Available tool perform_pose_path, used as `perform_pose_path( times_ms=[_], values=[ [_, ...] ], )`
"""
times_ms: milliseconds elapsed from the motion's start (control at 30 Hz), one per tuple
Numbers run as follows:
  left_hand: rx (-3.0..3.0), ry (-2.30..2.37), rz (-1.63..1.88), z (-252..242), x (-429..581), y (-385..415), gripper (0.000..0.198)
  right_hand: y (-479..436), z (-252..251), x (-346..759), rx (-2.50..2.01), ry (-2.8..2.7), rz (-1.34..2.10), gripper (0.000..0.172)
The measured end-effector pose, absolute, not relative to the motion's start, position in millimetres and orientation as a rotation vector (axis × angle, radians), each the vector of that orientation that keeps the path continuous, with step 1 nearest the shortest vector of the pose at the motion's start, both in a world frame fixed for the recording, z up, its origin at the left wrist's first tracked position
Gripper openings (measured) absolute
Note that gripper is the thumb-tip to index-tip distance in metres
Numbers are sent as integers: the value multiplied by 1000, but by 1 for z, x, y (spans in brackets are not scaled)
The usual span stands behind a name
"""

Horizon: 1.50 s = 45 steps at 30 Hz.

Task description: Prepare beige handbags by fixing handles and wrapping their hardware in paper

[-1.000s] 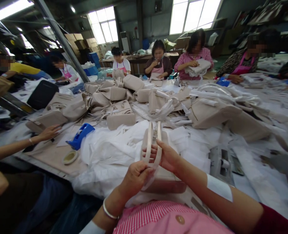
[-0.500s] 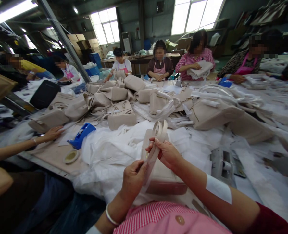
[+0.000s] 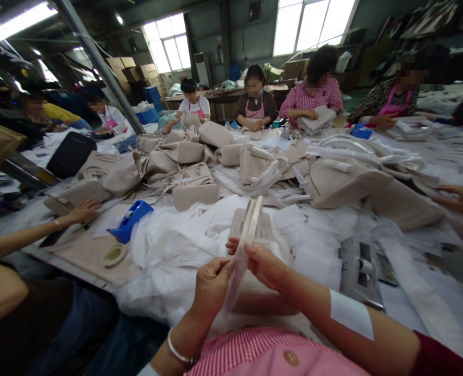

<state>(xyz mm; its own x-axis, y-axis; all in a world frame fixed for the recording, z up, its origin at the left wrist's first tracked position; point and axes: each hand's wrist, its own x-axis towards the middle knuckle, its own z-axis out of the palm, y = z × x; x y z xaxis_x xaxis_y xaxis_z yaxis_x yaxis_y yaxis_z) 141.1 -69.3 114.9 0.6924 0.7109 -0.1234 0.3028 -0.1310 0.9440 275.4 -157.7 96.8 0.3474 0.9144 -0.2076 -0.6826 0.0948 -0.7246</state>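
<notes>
A beige handbag (image 3: 250, 302) lies in front of me on white wrapping sheets, its base towards me. Its handle (image 3: 253, 211) stands up, with a strip of translucent film (image 3: 236, 286) running down along it towards me. My left hand (image 3: 212, 286) is closed, pinching the film between thumb and fingers. Higher up, my right hand (image 3: 263, 263) is wrapped round the handle and film, fingertips showing on the left side. Parts of the bag are hidden behind my hands and the film.
A blue tape dispenser (image 3: 130, 221) and tape roll (image 3: 114, 255) lie to the left, near a co-worker's hand (image 3: 83, 211). A grey dispenser (image 3: 359, 271) stands at right. Beige bags (image 3: 195, 187) are heaped beyond. Another hand (image 3: 460, 199) reaches in from the right edge.
My right hand has slid slightly down and towards me. The handle's loop now looks pulled narrower and straighter, with more film along it. A co-worker's hand has appeared at the right edge.
</notes>
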Motion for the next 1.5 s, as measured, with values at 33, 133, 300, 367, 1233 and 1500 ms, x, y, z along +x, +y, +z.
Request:
perform_pose_path(
  times_ms=[33,133,300,367,1233,1500],
  values=[
    [1744,818,418,113,140,-69,23,-153,96,286,-806,-235,1232,49],
    [1769,841,386,109,139,-68,23,-136,94,311,-838,-37,1199,35],
    [1687,896,403,115,149,-61,25,-134,92,282,-1040,-327,1022,34],
    [1664,913,420,118,153,-59,26,-141,91,264,-1058,-414,1048,37],
    [1775,957,232,97,185,-44,27,-100,69,348,-815,158,1160,14],
    [1664,955,301,89,202,-38,29,-120,49,300,-927,-56,1195,27]
  ],
)
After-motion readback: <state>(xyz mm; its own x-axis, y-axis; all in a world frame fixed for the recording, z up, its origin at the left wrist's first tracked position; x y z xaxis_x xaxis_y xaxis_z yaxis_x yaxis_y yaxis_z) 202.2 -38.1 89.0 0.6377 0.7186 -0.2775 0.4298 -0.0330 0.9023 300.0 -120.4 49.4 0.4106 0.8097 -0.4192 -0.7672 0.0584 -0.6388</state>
